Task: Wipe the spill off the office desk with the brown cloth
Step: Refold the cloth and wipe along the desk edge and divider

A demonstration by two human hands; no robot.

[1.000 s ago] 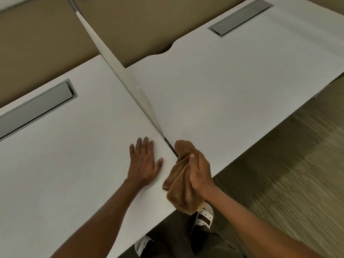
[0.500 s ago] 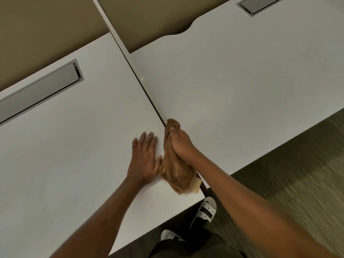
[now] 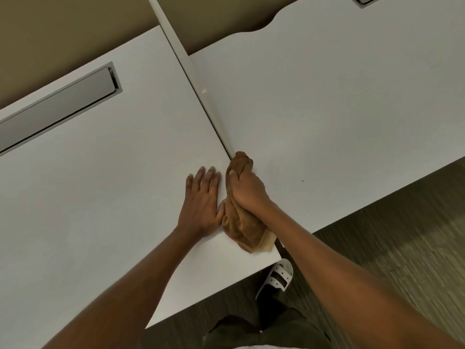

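My right hand (image 3: 247, 188) grips the bunched brown cloth (image 3: 242, 222) and presses it onto the seam where two white desks meet, near their front edge. The cloth's tip touches the lower end of the thin white divider (image 3: 198, 81) that runs between the desks. My left hand (image 3: 202, 205) lies flat, fingers spread, on the left desk (image 3: 100, 185), its thumb touching the cloth. I can make out no spill; a tiny speck (image 3: 302, 181) marks the right desk (image 3: 339, 109).
A grey cable-tray lid (image 3: 57, 104) is set into the left desk's back, and another (image 3: 364, 0) shows at the top right. A tan partition wall stands behind. Dark carpet (image 3: 402, 235) and my white sandal (image 3: 278, 277) lie below the desk edge.
My right hand has pushed the cloth forward along the seam from the desk's front edge to the divider's end. My left hand stays flat in place. The view has shifted closer.
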